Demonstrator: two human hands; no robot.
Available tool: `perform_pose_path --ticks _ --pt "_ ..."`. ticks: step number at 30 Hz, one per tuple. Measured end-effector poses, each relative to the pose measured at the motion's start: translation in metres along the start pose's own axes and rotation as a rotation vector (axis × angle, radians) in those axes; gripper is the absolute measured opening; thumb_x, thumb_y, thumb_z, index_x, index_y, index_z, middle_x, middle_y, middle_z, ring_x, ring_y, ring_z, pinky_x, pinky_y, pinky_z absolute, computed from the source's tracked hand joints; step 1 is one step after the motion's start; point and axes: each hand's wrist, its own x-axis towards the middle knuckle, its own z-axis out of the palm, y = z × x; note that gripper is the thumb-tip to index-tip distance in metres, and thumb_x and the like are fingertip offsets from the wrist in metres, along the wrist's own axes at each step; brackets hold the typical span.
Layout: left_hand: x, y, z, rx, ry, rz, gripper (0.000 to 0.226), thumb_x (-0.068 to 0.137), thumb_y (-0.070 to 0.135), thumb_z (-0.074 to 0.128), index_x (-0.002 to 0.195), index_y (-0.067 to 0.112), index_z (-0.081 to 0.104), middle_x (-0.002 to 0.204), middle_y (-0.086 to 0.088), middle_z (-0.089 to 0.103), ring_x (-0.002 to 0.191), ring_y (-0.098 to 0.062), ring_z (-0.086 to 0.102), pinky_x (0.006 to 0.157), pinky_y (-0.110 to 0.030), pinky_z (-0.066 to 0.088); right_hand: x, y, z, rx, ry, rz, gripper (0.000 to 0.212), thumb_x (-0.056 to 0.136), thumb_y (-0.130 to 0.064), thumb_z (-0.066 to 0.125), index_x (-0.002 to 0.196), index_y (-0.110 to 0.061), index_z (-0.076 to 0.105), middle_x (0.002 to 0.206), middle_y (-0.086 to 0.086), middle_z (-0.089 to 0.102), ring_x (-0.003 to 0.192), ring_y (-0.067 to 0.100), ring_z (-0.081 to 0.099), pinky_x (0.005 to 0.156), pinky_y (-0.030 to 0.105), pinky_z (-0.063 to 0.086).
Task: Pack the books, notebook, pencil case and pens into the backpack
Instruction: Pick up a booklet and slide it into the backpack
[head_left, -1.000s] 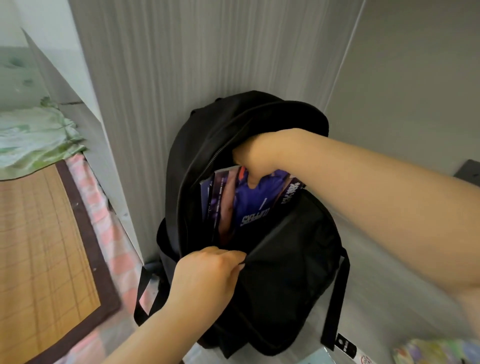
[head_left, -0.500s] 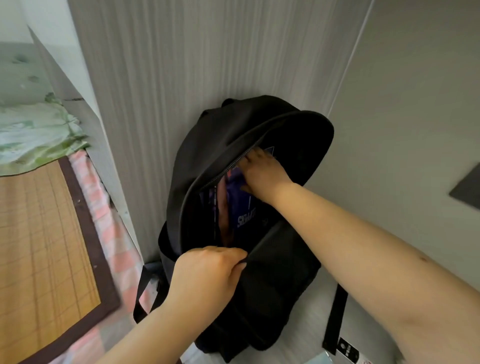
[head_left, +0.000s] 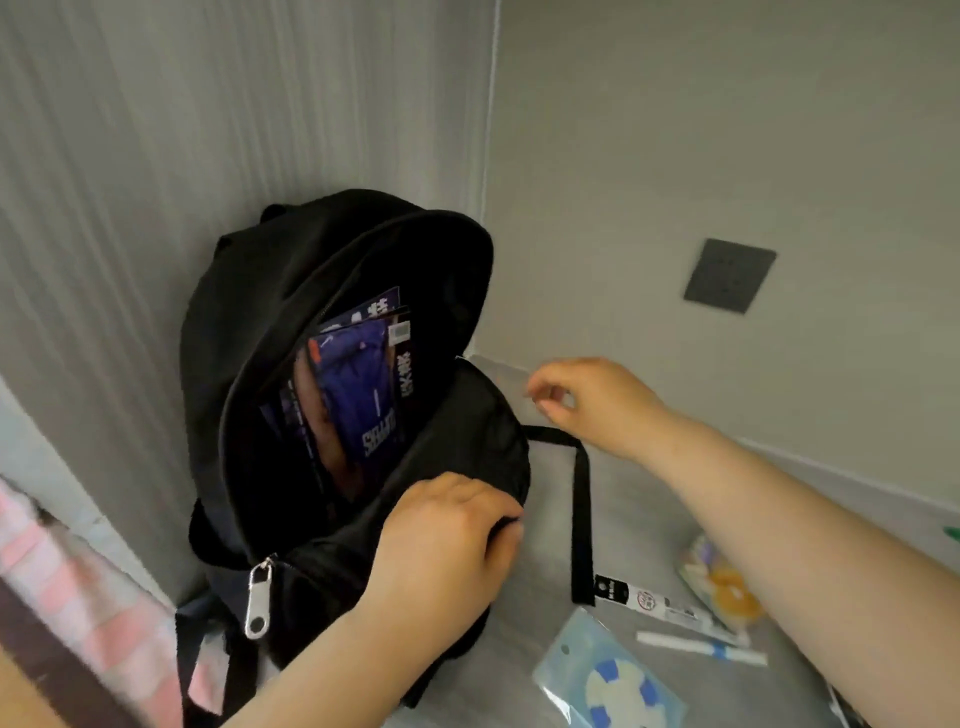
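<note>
**Backpack open against the wall, books inside**

Black fabric backpack (head_left: 291, 322) stands upright on a pale grey surface (head_left: 545, 618), leaning back against a ribbed grey wall panel (head_left: 156, 130). Main compartment gapes wide. Glossy purple-and-black covered books (head_left: 358, 384) stand upright inside, top edges showing. Silver metal zip pull (head_left: 258, 600) hangs on the lower front pocket.

Left hand (head_left: 441, 540) fingers curled tight, pinching the front lip of the opening.

Right hand (head_left: 587, 397) is outside the bag, just right of it above the black webbing strap (head_left: 581, 509); fingers loosely spread, holding nothing.

On the surface, lower right: white pen with blue band (head_left: 701, 648), light blue clear-plastic packet (head_left: 613, 680), and a blurred colourful pouch (head_left: 722, 582), all well apart from the opening.
</note>
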Motion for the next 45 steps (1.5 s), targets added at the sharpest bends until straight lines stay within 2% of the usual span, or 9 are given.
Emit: perform_pose_path --ticks 9,16,21,26,32,36,38,41,45 --pt "0.018 0.075 0.084 -0.292 -0.427 0.113 0.019 0.086 0.031 0.052 0.100 0.032 0.065 0.101 0.010 0.070 0.093 -0.010 0.062 0.078 -0.021 0.047 -0.217 0.084 -0.013 0.109 -0.033 0.799 0.018 0.082 -0.014 0.061 0.099 -0.012 0.066 0.100 0.006 0.070 0.076 0.005 0.056 0.065 0.011 0.040" --pt "0.001 0.168 0.173 -0.382 -0.816 0.078 0.018 0.084 0.025 0.057 0.098 0.023 0.068 0.102 0.003 0.071 0.097 -0.014 0.063 0.078 -0.016 0.044 -0.374 0.122 -0.004 0.149 0.041 1.247 0.021 0.083 -0.017 0.058 0.103 -0.015 0.065 0.113 0.006 0.066 0.104 0.021 0.059 0.078 0.023 0.040" --pt "-0.006 0.243 0.232 -0.407 -0.871 -0.006 0.032 0.085 0.022 0.057 0.117 0.016 0.059 0.124 -0.004 0.061 0.112 -0.017 0.056 0.079 -0.013 0.037 -0.456 0.159 -0.009 0.364 0.267 1.470 0.034 0.083 -0.014 0.061 0.115 -0.005 0.055 0.125 0.012 0.057 0.111 0.027 0.054 0.082 0.025 0.038" --pt "0.000 0.274 0.265 -0.487 -0.753 -0.203 0.033 0.085 0.015 0.058 0.117 0.007 0.058 0.129 -0.015 0.055 0.118 -0.025 0.051 0.086 -0.020 0.037 -0.475 0.188 -0.008 0.765 0.440 1.525 0.025 0.082 -0.010 0.059 0.107 -0.006 0.057 0.097 0.009 0.061 0.089 0.023 0.056 0.093 0.041 0.046" --pt "0.025 0.290 0.281 -0.600 -0.793 -0.491 0.044 0.089 0.023 0.053 0.128 0.002 0.046 0.132 -0.017 0.051 0.118 -0.032 0.050 0.096 -0.033 0.041 -0.468 0.214 0.010 0.835 0.500 1.566 0.029 0.083 -0.005 0.055 0.111 -0.003 0.055 0.105 0.014 0.065 0.091 0.024 0.058 0.082 0.032 0.044" --pt "0.033 0.305 0.287 -0.408 -0.907 -0.447 0.042 0.090 0.034 0.049 0.117 0.003 0.057 0.124 -0.016 0.058 0.113 -0.031 0.054 0.091 -0.029 0.041 -0.476 0.220 0.013 0.957 0.537 1.579 0.005 0.082 -0.006 0.059 0.081 -0.010 0.057 0.076 0.006 0.062 0.070 0.019 0.058 0.065 0.029 0.048" --pt "0.031 0.317 0.289 -0.249 -0.981 -0.325 0.038 0.090 0.032 0.048 0.112 0.003 0.060 0.120 -0.015 0.061 0.109 -0.029 0.057 0.085 -0.027 0.043 -0.480 0.228 0.016 0.907 0.527 1.548 0.018 0.083 -0.005 0.057 0.067 -0.014 0.053 0.066 0.004 0.057 0.066 0.018 0.055 0.064 0.029 0.047" --pt "0.027 0.331 0.290 -0.145 -0.906 -0.217 0.027 0.087 0.021 0.045 0.104 0.007 0.062 0.114 -0.015 0.064 0.103 -0.029 0.060 0.082 -0.030 0.046 -0.472 0.236 0.019 0.798 0.551 1.531 0.014 0.085 -0.003 0.051 0.077 -0.014 0.052 0.071 0.003 0.056 0.072 0.021 0.055 0.080 0.040 0.049" --pt "0.005 0.319 0.284 -0.221 -0.724 -0.247 0.027 0.089 0.027 0.048 0.109 0.010 0.055 0.113 -0.012 0.063 0.105 -0.028 0.058 0.084 -0.030 0.045 -0.454 0.238 0.022 0.774 0.688 1.397 0.029 0.083 0.005 0.047 0.083 -0.022 0.056 0.073 -0.001 0.057 0.063 0.014 0.055 0.062 0.027 0.045"
